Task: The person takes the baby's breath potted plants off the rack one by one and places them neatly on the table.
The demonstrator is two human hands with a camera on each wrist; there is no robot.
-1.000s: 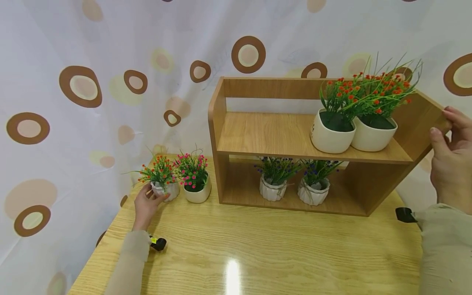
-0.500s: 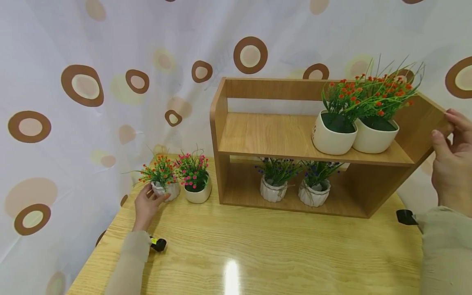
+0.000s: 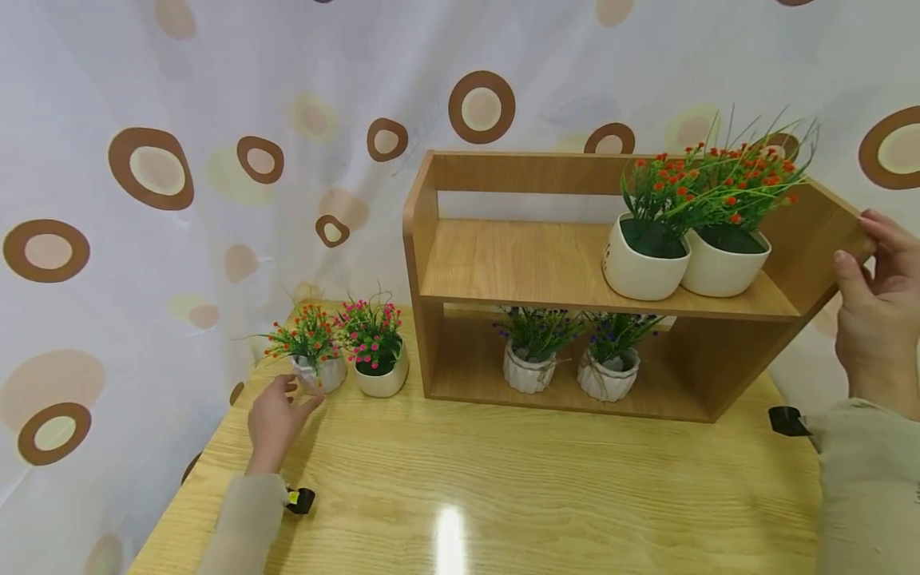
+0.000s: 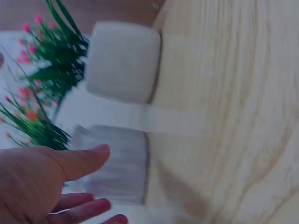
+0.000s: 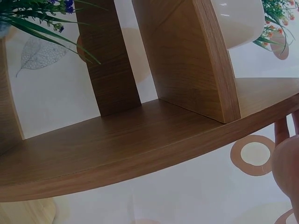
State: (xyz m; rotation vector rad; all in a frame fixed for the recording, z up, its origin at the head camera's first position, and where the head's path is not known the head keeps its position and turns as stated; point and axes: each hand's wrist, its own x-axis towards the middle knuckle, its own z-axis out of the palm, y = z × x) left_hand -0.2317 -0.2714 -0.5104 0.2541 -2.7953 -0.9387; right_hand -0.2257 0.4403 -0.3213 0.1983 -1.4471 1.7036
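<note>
My left hand is just in front of a ribbed white flowerpot with orange flowers, thumb and fingers spread apart. In the left wrist view, a gap shows between the thumb and fingers, with the ribbed pot behind them. Beside it stands a smooth cream flowerpot with pink flowers. At the right, my right hand grips the upper front edge of the wooden shelf's side panel, thumb in front. Only part of that hand enters the right wrist view.
Two cream pots with red-orange flowers stand at the right of the upper board. Two white pots with blue flowers are on the lower board. The shelf stands on a wooden table against a patterned curtain.
My left hand has let go of the ribbed pot and drawn back slightly toward me, its fingers opening. The pot stays where it was. My right hand keeps its grip on the shelf.
</note>
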